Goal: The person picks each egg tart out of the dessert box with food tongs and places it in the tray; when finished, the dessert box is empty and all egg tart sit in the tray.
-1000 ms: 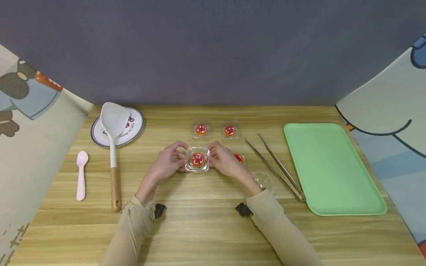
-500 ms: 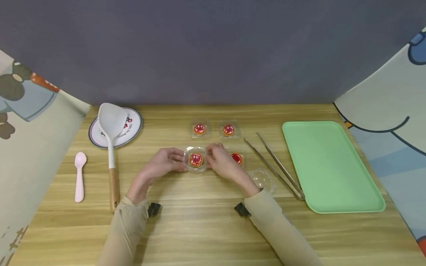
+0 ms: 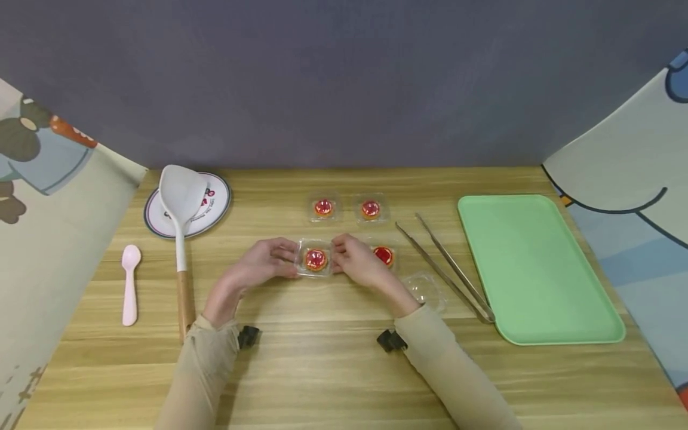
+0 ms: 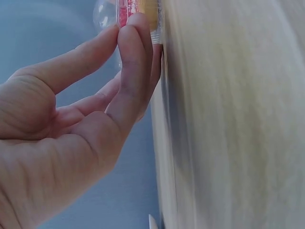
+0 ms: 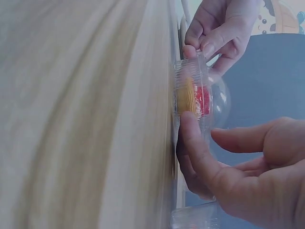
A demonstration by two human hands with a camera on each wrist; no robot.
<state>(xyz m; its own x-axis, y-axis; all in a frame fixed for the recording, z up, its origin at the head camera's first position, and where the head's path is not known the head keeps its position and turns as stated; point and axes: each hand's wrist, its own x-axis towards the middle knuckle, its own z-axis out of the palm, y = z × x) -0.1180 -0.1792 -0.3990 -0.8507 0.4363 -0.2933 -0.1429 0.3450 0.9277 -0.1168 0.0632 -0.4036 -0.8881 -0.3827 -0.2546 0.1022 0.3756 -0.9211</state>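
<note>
A clear plastic tart box [image 3: 314,259] with a domed lid holds a small red-topped tart [image 5: 188,99] at mid-table. My left hand [image 3: 267,260] pinches its left edge with thumb and fingertips; the left wrist view shows the fingers [image 4: 131,57] against its side. On the right edge, my right hand [image 3: 357,261] holds the box between thumb and fingers. Base down, the box sits at or very near the tabletop. Just beyond my right hand lies another boxed tart [image 3: 383,256], partly hidden. Near my right wrist is a loose clear lid [image 3: 424,291].
Two boxed tarts, one left [image 3: 323,208] and one right [image 3: 371,209], stand farther back. Metal tongs [image 3: 451,272] lie left of a green tray [image 3: 540,269]. At left are a white turner [image 3: 181,239] on a plate [image 3: 215,209] and a pink spoon [image 3: 130,286]. A grey wall [image 3: 344,89] rises behind.
My left fingers have straightened somewhat along the box's left side. The box has shifted slightly left, and its lid looks flatter against the base. My right hand stays at its right edge.
</note>
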